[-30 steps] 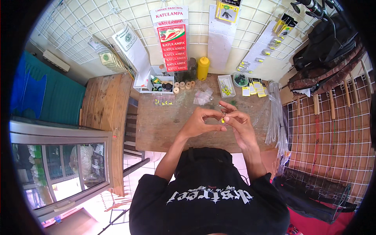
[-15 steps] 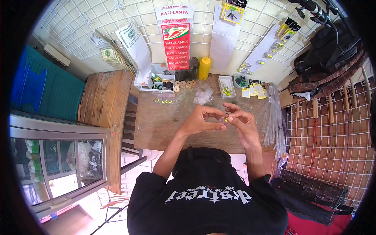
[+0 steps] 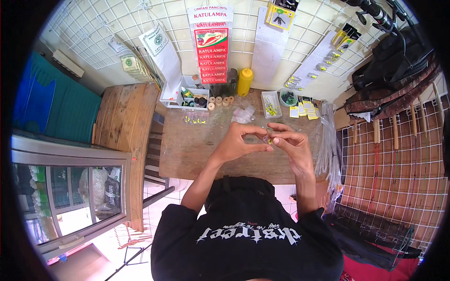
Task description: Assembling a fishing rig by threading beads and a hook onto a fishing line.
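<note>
Both my hands meet above the wooden table (image 3: 197, 154). My left hand (image 3: 241, 143) pinches a small clear plastic bag (image 3: 266, 139) between thumb and fingers. Against the bag, my right hand (image 3: 293, 146) has its thumb and index finger closed on a small yellow fishing lure (image 3: 270, 142), mostly hidden by the fingertips. Whether the lure lies wholly inside the bag, I cannot tell. Beyond my hands, several more clear bags (image 3: 243, 114) lie in a loose pile. A white box (image 3: 264, 97) holding several similar yellow pieces stands behind my right hand.
A row of small bagged yellow pieces (image 3: 194, 120) lies at the left, near round wooden spools (image 3: 211, 107) and a white organizer (image 3: 173, 104). A yellow squeeze bottle (image 3: 244, 82) stands at the back. Yellow cards (image 3: 307, 107), a round tub (image 3: 288, 97) and long plastic sleeves (image 3: 329, 145) are at the right.
The yellow lure, brighter and more exposed before, is now mostly covered by my right fingertips. Both hands stay nearly in place, still pinching.
</note>
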`<state>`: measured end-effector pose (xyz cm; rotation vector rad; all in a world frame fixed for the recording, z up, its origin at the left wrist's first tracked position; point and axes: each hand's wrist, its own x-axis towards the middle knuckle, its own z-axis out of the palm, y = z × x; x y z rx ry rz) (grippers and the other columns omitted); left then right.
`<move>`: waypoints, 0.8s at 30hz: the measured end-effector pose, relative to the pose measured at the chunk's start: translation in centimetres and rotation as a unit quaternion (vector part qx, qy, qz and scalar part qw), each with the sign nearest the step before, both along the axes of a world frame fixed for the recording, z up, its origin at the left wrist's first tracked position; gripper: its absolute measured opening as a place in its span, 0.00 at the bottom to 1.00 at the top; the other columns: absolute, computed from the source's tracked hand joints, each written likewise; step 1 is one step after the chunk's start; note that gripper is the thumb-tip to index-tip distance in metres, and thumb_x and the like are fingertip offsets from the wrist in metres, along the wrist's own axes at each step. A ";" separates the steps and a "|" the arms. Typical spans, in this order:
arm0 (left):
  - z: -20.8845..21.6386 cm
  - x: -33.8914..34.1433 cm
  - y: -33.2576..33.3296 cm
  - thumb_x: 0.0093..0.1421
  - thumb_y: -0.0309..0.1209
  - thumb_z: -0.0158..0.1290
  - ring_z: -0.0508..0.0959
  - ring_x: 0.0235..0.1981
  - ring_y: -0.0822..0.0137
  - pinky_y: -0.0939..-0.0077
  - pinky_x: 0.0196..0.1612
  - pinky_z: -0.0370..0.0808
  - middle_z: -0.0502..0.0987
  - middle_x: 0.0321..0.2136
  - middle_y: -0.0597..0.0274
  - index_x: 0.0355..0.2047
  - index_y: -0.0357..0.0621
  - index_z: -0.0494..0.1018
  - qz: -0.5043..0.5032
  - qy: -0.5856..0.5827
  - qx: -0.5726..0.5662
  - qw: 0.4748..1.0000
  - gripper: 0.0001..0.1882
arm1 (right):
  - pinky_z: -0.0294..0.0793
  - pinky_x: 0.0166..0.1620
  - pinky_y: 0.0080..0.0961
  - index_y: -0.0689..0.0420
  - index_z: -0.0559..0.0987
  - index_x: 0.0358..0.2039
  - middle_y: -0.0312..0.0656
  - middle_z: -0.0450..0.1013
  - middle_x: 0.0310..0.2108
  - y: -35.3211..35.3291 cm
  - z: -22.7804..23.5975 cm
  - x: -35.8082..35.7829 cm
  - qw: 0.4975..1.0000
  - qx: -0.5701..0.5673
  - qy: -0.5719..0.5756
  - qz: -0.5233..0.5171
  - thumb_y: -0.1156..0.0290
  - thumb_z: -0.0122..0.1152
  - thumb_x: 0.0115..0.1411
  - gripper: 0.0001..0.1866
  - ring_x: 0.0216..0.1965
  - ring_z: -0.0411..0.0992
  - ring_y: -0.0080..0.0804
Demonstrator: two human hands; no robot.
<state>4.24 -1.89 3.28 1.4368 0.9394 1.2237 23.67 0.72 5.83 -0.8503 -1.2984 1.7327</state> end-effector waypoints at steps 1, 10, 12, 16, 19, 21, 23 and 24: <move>0.2 0.0 0.0 0.46 0.32 0.67 0.78 0.33 0.74 0.78 0.40 0.74 0.81 0.30 0.60 0.36 0.36 0.79 0.000 0.000 0.000 1.000 0.18 | 0.65 0.54 0.33 0.60 0.83 0.34 0.51 0.72 0.47 0.0 0.1 0.0 1.000 0.000 0.000 0.000 0.83 0.63 0.50 0.09 0.52 0.67 0.36; 1.0 -0.1 0.0 0.45 0.26 0.66 0.77 0.35 0.75 0.79 0.41 0.72 0.81 0.32 0.61 0.39 0.37 0.79 -0.012 0.025 -0.006 1.000 0.18 | 0.67 0.52 0.30 0.62 0.83 0.34 0.51 0.71 0.47 0.0 1.7 0.3 0.987 0.113 -0.116 -0.008 0.83 0.64 0.49 0.09 0.51 0.68 0.35; 0.7 0.0 0.0 0.46 0.31 0.67 0.78 0.33 0.74 0.78 0.40 0.73 0.81 0.31 0.60 0.37 0.39 0.79 -0.001 0.001 0.017 1.000 0.18 | 0.66 0.53 0.30 0.62 0.83 0.34 0.51 0.71 0.47 0.0 1.8 0.5 0.986 0.128 -0.109 -0.011 0.84 0.63 0.50 0.10 0.51 0.68 0.35; 0.0 0.0 0.2 0.45 0.31 0.67 0.78 0.37 0.73 0.78 0.44 0.72 0.81 0.36 0.60 0.41 0.38 0.77 -0.021 -0.042 0.050 0.998 0.22 | 0.62 0.56 0.32 0.58 0.83 0.36 0.47 0.73 0.45 -0.5 2.3 0.8 0.985 0.146 -0.063 -0.068 0.80 0.65 0.50 0.11 0.50 0.68 0.35; -0.4 0.2 0.4 0.46 0.29 0.66 0.77 0.40 0.71 0.75 0.47 0.72 0.79 0.41 0.58 0.46 0.37 0.75 -0.062 -0.099 0.037 0.992 0.25 | 0.63 0.55 0.31 0.59 0.82 0.38 0.46 0.73 0.46 -0.7 2.3 1.2 0.966 0.225 -0.087 -0.096 0.81 0.65 0.49 0.13 0.50 0.67 0.34; -1.0 0.3 0.3 0.49 0.31 0.65 0.78 0.41 0.66 0.71 0.47 0.73 0.78 0.43 0.53 0.48 0.35 0.73 -0.112 -0.233 -0.022 0.966 0.26 | 0.65 0.54 0.30 0.58 0.81 0.39 0.45 0.72 0.46 -1.0 3.0 1.1 0.946 0.282 -0.138 -0.078 0.80 0.66 0.49 0.14 0.50 0.67 0.34; -1.7 0.3 0.1 0.51 0.33 0.64 0.78 0.40 0.64 0.69 0.46 0.73 0.78 0.42 0.52 0.48 0.34 0.72 -0.140 -0.259 -0.044 0.955 0.26 | 0.66 0.52 0.30 0.58 0.81 0.39 0.45 0.73 0.46 -1.1 3.3 1.0 0.940 0.292 -0.163 -0.073 0.79 0.66 0.48 0.15 0.50 0.68 0.34; -1.9 0.3 0.1 0.52 0.36 0.63 0.79 0.39 0.62 0.68 0.46 0.74 0.78 0.42 0.50 0.48 0.33 0.72 -0.166 -0.285 -0.066 0.942 0.26 | 0.67 0.51 0.30 0.58 0.81 0.39 0.44 0.73 0.46 -1.1 3.4 1.0 0.932 0.303 -0.187 -0.068 0.78 0.66 0.48 0.15 0.50 0.68 0.34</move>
